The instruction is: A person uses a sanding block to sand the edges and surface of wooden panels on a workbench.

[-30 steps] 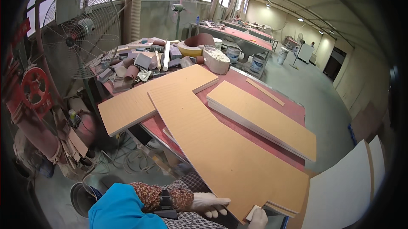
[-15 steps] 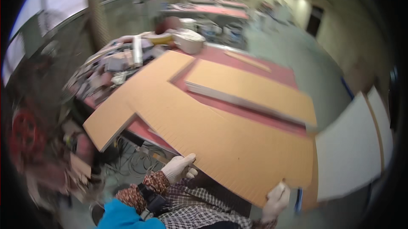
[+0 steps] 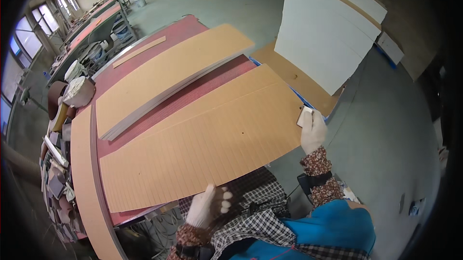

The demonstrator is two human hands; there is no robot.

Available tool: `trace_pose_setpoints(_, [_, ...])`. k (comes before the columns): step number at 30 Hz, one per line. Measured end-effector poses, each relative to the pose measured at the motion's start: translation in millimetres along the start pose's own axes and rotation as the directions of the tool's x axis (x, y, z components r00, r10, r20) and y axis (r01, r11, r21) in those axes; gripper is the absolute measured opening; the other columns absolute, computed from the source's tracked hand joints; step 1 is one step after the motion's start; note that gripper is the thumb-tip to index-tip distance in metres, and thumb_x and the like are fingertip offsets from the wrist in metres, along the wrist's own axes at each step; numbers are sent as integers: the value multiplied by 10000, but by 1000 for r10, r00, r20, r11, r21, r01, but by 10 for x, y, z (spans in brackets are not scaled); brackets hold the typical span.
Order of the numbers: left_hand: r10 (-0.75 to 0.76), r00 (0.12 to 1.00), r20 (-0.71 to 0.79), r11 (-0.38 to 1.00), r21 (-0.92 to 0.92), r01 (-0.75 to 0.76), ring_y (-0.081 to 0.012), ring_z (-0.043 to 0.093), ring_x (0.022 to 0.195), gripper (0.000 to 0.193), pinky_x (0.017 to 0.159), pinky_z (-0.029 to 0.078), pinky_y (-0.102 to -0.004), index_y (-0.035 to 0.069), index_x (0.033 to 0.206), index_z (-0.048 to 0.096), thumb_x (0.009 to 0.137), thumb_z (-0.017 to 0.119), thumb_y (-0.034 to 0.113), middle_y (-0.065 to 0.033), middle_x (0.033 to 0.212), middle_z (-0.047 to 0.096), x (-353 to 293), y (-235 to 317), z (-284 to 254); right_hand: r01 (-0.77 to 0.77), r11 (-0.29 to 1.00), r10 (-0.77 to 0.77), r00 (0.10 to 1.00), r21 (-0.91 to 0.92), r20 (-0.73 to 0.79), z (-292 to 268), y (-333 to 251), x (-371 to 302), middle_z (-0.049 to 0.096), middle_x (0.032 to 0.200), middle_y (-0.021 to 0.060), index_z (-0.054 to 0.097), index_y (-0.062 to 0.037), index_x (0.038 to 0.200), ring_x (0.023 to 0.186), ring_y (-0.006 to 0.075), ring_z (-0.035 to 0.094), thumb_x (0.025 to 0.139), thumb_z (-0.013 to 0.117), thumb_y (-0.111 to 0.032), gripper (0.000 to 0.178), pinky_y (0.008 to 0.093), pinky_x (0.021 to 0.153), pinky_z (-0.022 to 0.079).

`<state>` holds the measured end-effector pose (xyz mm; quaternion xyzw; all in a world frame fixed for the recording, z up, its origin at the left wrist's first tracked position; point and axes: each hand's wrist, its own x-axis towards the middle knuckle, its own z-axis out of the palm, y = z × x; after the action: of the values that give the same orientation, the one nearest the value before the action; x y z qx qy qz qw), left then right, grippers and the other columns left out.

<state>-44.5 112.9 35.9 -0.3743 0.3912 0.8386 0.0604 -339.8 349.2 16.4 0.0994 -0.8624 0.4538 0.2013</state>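
A large tan board (image 3: pixel 207 139) with rows of fine parallel lines lies in front of me on a red-topped table (image 3: pixel 231 73). My left hand (image 3: pixel 205 207), in a white glove, is at the board's near edge. Its thumb points up at that edge, while the bent fingers stand apart from the thumb and hold nothing. At the board's right end, my gloved right hand (image 3: pixel 313 132) grips a small flat whitish block (image 3: pixel 304 116) against or just beside the edge. The block's exact kind is unclear.
Beyond the tan board lies a stack of similar boards (image 3: pixel 173 76) and a thin strip (image 3: pixel 140 51). A long narrow stack (image 3: pixel 87 173) crosses the left side. Large white panels (image 3: pixel 328 28) stand at far right. Offcuts (image 3: pixel 58 187) and a tub (image 3: pixel 79 91) crowd the table's left.
My view has swung to the right, so the board and white panels appear turned and shifted. My left hand's fingers now show below the board's edge; the right hand remains at its right end.
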Motion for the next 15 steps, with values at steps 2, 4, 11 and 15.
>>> trace_pose_setpoints(2, [161,974,-158,982,123,-142,-135,638,686,342,637,527,-283,-110,1094,680,1055,641,227,-109,877,714,-279,144,-82,-39,999,38,999,-30,-20,41,45,52,715,1036,235,702,21,1114,978,393,696,1054,537,-276,344,443,857,529])
trace_pose_setpoints(4, [643,644,-415,742,545,-391,-100,596,692,222,629,484,-261,-41,905,715,1025,655,136,-35,786,674,-466,140,-394,-92,996,92,995,-1,-30,106,2,118,718,1038,241,700,23,1116,971,393,698,1055,537,-286,355,442,855,528])
trace_pose_setpoints(11, [733,-218,-644,641,761,-95,-279,632,1149,525,996,550,-390,-66,1408,579,1065,642,327,-200,1244,651,-543,257,-2021,-159,973,180,977,170,-116,412,86,370,725,1008,251,692,30,1125,927,383,707,1055,545,-315,382,436,834,533])
trace_pose_setpoints(15, [763,-278,-584,641,739,207,-344,604,1262,617,1068,517,-458,-44,1448,575,1058,606,433,-258,1382,612,-580,384,-2380,-141,970,163,982,196,-99,525,218,448,719,994,252,690,23,1101,919,382,706,1051,551,-302,357,435,829,533])
